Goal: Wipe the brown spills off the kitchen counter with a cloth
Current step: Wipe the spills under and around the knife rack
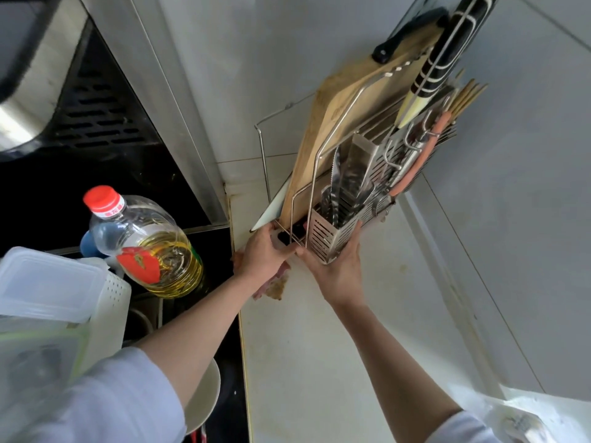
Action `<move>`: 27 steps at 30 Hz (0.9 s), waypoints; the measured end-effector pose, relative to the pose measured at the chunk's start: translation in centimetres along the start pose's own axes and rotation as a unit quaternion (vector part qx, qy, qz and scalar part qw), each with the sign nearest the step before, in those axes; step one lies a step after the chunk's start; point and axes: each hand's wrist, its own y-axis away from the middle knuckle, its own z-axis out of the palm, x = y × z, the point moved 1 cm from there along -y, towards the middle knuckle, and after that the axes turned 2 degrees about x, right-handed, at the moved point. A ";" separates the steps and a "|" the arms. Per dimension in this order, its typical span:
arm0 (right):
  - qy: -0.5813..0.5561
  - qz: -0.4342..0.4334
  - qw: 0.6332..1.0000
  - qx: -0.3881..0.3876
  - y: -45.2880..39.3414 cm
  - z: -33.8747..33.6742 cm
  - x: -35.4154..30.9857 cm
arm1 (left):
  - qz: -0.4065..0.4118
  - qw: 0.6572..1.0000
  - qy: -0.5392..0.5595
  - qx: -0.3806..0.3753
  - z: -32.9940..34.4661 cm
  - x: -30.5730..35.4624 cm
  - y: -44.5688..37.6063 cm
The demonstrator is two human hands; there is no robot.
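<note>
Hands: the left hand [263, 252] grips the base wire of the metal rack [332, 215]; the right hand [335, 266] grips its slotted cutlery box.
Rack: holds a cutting board [323, 135] and knives, in the counter corner.
Spill: a brown spill [277, 287] on the counter [319, 346], under the left wrist.
Cloth: pinkish cloth [260, 294] beside the spill, mostly hidden.
Left edge: oil bottle [150, 244] stands on the black stove.
Room: bare counter stretches toward the person.

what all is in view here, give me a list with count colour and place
metal rack: one, silver, back corner of counter, held by both hands
cutting board: one, wood, upright in rack
knives: several, steel, in rack's holder
chopsticks: several, wooden, rack's right end
brown spill: one, counter under left hand
counter: one, cream
oil bottle: one, clear, red cap, on the stove side
plastic containers: clear, white, lower left
left hand: grips rack's left edge
right hand: holds rack's holder
</note>
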 end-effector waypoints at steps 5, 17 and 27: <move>-0.034 0.014 0.999 -0.007 0.2 -2.2 1.6 | 0.017 1.000 -0.011 -0.009 0.8 -0.3 1.8; -0.018 0.075 0.997 -0.028 2.0 -11.0 7.8 | 0.096 0.987 -0.066 -0.108 5.4 1.9 9.0; 0.214 0.196 0.955 -0.068 8.3 -4.6 8.6 | 0.137 0.927 -0.342 -0.067 -0.8 -1.8 3.9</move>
